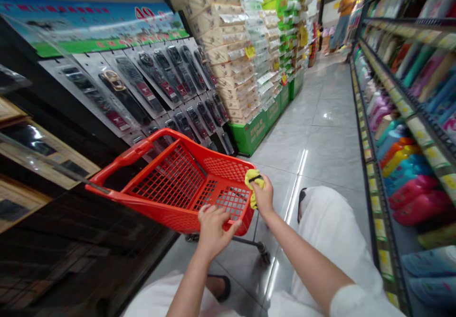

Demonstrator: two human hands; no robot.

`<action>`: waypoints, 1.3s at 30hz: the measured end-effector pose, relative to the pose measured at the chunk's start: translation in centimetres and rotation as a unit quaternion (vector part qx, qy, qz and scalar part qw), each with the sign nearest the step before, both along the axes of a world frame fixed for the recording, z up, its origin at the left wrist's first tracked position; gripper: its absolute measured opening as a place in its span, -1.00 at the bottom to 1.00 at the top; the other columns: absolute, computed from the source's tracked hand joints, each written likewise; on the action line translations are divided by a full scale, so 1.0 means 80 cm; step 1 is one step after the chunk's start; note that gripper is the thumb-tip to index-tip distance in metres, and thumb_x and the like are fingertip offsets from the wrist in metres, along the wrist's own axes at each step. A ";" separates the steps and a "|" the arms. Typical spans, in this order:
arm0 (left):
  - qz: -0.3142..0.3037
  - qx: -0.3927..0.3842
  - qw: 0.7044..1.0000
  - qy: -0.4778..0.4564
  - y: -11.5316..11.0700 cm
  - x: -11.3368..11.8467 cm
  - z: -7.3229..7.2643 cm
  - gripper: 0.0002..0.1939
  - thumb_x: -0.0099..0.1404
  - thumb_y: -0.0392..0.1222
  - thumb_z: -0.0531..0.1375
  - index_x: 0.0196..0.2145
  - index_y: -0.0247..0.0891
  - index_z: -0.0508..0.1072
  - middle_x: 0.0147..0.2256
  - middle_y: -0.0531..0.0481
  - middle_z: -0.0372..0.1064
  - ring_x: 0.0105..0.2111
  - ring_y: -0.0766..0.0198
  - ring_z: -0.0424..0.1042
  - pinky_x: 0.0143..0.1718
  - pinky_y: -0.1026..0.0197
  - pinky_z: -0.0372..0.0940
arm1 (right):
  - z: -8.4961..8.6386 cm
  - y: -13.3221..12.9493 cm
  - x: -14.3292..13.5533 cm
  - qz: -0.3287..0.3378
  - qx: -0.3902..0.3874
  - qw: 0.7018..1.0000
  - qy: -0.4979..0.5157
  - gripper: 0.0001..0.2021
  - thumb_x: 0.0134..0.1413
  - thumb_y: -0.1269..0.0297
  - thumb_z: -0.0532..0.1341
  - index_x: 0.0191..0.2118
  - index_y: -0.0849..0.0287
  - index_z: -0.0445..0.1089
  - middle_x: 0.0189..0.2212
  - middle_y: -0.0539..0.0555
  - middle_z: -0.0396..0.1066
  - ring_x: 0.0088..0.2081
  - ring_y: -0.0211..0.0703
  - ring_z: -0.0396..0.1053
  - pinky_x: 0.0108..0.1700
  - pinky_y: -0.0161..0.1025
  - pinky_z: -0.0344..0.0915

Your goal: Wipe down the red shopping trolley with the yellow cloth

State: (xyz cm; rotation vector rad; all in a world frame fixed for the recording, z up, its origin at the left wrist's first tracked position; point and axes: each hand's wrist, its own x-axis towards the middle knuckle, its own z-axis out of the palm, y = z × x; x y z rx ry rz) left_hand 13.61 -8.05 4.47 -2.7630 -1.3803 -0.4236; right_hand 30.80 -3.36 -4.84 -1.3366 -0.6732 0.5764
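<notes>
A red plastic shopping cart (171,212) with a mesh basket stands just in front of me, its handle pointing to the left. Nothing lies in the part of the basket that shows. My left hand (214,229) rests at the near rim of the basket, fingers spread and holding nothing. At the cart's right end, my right hand (264,196) grips a yellow cloth (253,180) against the rim. A dark mark or strip shows on the cloth near my fingers.
Belts in packs hang on a display (142,77) at the left. Stacked cartons (223,46) on green bases (249,134) line the aisle. Shelves with colourful bottles (402,160) run along the right. A person in an orange top (346,5) is far down the aisle.
</notes>
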 end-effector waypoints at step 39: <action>0.015 0.042 0.998 0.035 0.003 -0.007 -0.002 -0.59 0.36 -0.17 -0.02 -0.63 -0.22 0.36 -0.57 0.04 0.39 -0.43 0.25 0.28 -0.17 0.06 0.03 | 0.036 -0.042 0.021 0.128 -0.086 0.964 -0.218 -0.71 -0.07 0.24 0.25 -0.14 -0.07 0.43 -0.17 0.00 0.42 -0.13 -0.08 0.40 -0.08 -0.19 0.31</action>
